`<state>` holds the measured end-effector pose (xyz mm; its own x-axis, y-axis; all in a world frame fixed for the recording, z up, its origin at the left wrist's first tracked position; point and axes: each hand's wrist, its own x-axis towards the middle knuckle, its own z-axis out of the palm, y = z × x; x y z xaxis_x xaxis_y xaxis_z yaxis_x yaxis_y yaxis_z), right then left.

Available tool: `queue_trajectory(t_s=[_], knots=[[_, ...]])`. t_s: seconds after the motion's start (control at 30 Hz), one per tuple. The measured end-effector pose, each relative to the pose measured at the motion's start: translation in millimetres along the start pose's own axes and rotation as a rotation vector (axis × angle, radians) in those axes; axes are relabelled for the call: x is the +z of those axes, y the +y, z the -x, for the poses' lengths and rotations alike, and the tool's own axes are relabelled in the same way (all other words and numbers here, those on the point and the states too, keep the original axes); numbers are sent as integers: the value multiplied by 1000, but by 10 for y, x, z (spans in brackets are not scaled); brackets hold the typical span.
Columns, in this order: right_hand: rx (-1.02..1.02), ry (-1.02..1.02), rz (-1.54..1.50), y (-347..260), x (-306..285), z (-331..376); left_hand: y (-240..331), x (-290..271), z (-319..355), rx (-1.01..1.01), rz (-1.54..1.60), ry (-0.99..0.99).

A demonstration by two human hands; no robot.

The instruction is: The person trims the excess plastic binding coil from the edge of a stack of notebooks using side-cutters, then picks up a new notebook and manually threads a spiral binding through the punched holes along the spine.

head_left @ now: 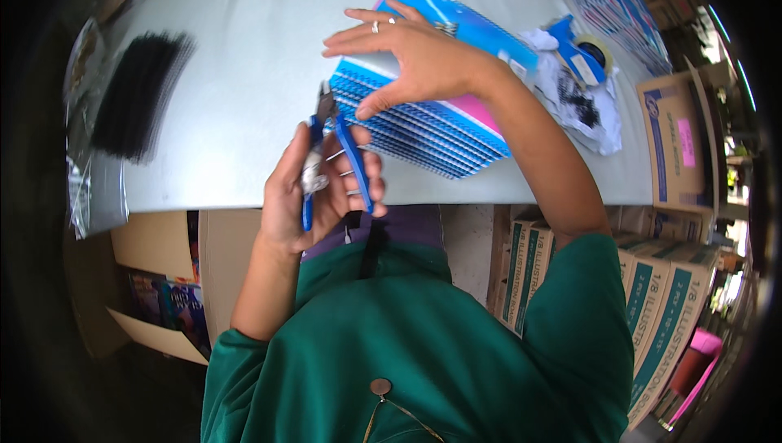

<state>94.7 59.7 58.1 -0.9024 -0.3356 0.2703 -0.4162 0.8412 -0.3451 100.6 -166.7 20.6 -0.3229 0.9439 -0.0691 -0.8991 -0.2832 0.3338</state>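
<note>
A pair of blue-handled wire cutters (352, 158) lies in my left hand (327, 208), with its jaws pointing away from me and its handles spread apart. Something whitish is wrapped around one handle. My right hand (423, 56) holds nothing that I can see; its fingers and thumb are apart, just above a fanned stack of blue spiral-bound notebooks (440, 138). The thumb is close to the bound edges, but whether it touches them I cannot tell. Part of the stack is hidden under that hand and forearm.
Black binding coils (142, 97) lie at the left by clear plastic (98, 186). A blue tape dispenser (577, 52) sits on crumpled white paper or plastic (599, 121) at the right. More notebooks (615, 7) are stacked farther back. Cardboard boxes (672, 146) stand beside and below the table (236, 60).
</note>
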Motion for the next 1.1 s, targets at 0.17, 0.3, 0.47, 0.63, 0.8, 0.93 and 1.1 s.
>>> queue_trajectory(t_s=[0.17, 0.3, 0.47, 0.63, 0.8, 0.93, 1.1], knots=[[-19, -145, -60, 5, 18, -82, 13, -126, -83, -31, 7, -42], [-49, -130, -130, 14, -1, -78, 67, -162, -144, -90, 81, 7], [-54, -109, -111, 16, 28, -61, 216, 20, -102, -53, -992, 495], [-53, -111, -13, -34, 41, -74, 256, 157, -111, -67, -1678, 668], [-91, -130, -40, -53, 12, -111, 184, -163, 26, -149, -209, 130], [-149, -133, -2, -75, -20, -122, 120, -95, -7, -126, -128, 239], [-116, -67, -53, -242, -74, -143, 124, -117, 14, -106, -632, 426]])
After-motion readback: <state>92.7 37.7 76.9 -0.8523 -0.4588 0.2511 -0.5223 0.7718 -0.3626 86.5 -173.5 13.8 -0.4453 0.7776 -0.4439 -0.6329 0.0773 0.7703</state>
